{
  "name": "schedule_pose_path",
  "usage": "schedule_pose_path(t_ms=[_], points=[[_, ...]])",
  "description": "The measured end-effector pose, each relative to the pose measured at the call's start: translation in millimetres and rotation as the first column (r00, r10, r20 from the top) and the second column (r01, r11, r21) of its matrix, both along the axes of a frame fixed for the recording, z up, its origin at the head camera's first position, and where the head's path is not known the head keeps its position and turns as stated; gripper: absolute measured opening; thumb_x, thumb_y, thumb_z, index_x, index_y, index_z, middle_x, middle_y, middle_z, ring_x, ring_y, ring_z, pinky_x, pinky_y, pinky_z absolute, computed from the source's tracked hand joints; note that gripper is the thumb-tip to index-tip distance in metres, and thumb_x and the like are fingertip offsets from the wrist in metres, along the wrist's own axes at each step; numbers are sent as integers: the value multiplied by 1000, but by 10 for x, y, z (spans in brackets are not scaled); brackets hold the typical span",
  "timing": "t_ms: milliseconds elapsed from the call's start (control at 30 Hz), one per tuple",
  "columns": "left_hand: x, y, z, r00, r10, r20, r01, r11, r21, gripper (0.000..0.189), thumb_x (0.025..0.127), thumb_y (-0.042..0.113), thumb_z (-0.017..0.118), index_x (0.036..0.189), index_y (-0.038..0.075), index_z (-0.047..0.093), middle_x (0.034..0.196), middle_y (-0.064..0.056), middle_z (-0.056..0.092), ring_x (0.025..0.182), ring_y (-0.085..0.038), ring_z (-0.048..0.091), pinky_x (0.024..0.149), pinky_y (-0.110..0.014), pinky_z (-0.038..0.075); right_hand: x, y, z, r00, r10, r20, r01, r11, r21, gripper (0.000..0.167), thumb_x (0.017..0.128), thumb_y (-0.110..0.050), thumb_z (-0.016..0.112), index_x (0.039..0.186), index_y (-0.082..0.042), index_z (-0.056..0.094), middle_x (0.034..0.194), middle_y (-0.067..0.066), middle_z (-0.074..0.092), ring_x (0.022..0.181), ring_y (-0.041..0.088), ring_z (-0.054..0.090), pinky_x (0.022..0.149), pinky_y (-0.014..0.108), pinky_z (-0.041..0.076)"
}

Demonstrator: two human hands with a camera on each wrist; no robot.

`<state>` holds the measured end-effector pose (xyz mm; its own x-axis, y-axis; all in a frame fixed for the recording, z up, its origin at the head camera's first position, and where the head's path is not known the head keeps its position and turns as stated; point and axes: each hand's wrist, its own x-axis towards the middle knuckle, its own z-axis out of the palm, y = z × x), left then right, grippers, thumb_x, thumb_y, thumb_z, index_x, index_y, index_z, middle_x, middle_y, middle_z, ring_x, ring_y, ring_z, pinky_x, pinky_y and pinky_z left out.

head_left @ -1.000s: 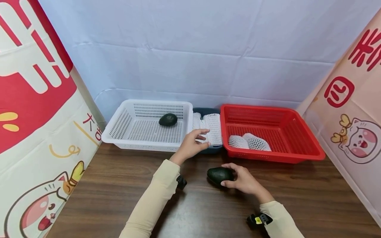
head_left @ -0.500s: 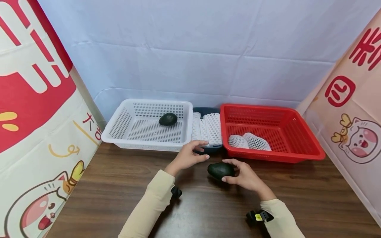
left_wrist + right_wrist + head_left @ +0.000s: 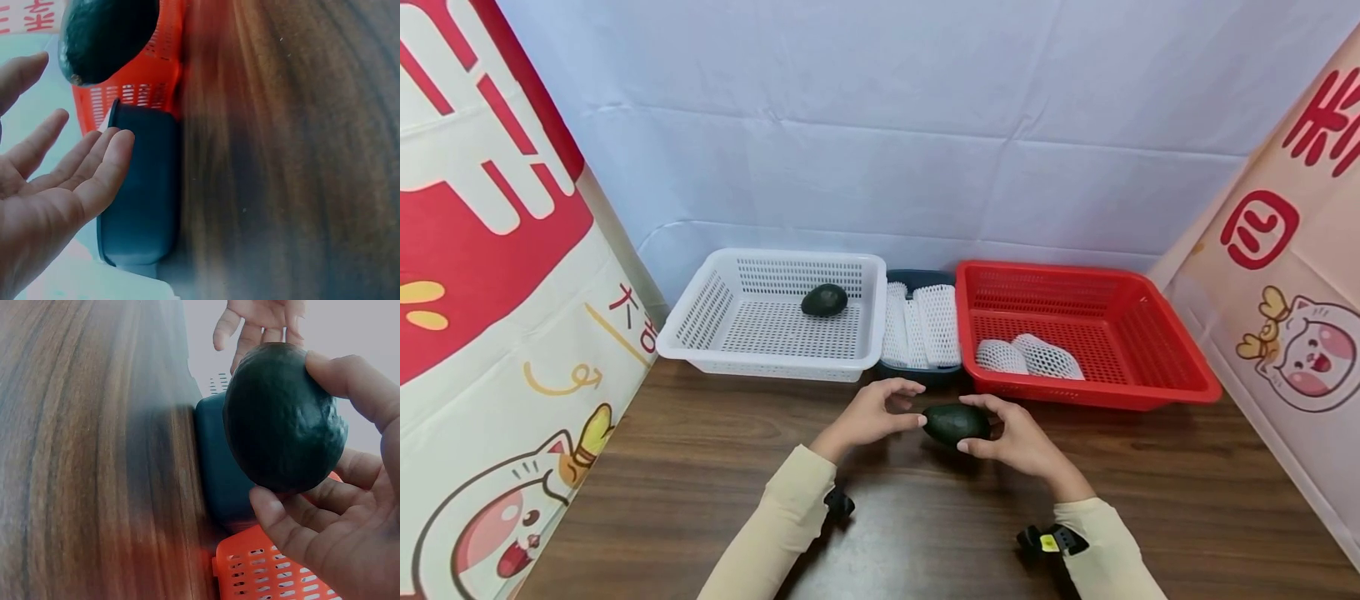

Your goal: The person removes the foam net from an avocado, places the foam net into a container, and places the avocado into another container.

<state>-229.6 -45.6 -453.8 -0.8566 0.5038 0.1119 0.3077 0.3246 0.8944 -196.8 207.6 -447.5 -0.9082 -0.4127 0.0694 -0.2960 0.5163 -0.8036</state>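
Avocado: here it is, lying sideways, looking lifted just off the bench and in front of the navy tub, tapered tip pointing left.
Right hand: thumb and fingers curled round the blunt end, pinching it from opposite sides.
Left hand: fingers spread, loosely bent, thumb right by the tip; touching or not, can't tell.
Handling: should be solid for its size, stiff-skinned; that gloss hints at a slippery hold, and a hard squeeze could bruise it.
Best hold: round the fat middle, I'd say, fingers wide; the tip gives less to grip.
Edges: tub's front wall close behind, white basket and red basket flanking it, rims raised.
Room: widest across the bench's near side, and above those rims.
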Motion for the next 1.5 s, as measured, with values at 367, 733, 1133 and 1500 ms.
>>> schedule_pose_path(t_ms=[367, 733, 1133, 1500], points=[[223, 25, 213, 996, 33, 79, -43, 991, 125, 35, 85, 11, 67, 115, -4, 60, 113, -17, 60, 94, -27, 62, 76, -33, 49, -43, -44, 56, 1000, 4, -22, -5, 999, -36, 59, 73, -21, 80, 123, -6, 54, 113, 8, 56, 89, 24, 53, 72, 39, 48], [317, 66, 213, 979, 76, 190, -139, 927, 349, 30, 85, 1, 64, 111, -11, 58, 105, -20, 60, 86, -23, 62, 73, -49, 50, -73, -129, 159, 1000, 14, -24, -15, 998, -58, 60, 72, -21, 81, 123, -4, 54, 113, 6, 56, 91, 25, 53, 74, 39, 50], [200, 44, -96, 941, 10, 339, -181, 861, 476, 35, 83, 2, 68, 114, -8, 56, 103, -13, 59, 87, -20, 61, 75, -52, 48, -96, -252, 163, 999, 49, -3, -49, 995, -84, 58, 72, -23, 81, 122, -8, 55, 114, 5, 56, 92, 25, 54, 75, 34, 51], [275, 23, -165, 949, 16, 314, -173, 860, 480, 31, 82, 2, 68, 111, -6, 58, 105, -13, 59, 88, -21, 61, 74, -51, 50, -46, -309, 86, 997, 64, 33, -60, 993, -106, 57, 73, -23, 80, 121, -8, 55, 114, 6, 55, 93, 25, 55, 76, 34, 50]])
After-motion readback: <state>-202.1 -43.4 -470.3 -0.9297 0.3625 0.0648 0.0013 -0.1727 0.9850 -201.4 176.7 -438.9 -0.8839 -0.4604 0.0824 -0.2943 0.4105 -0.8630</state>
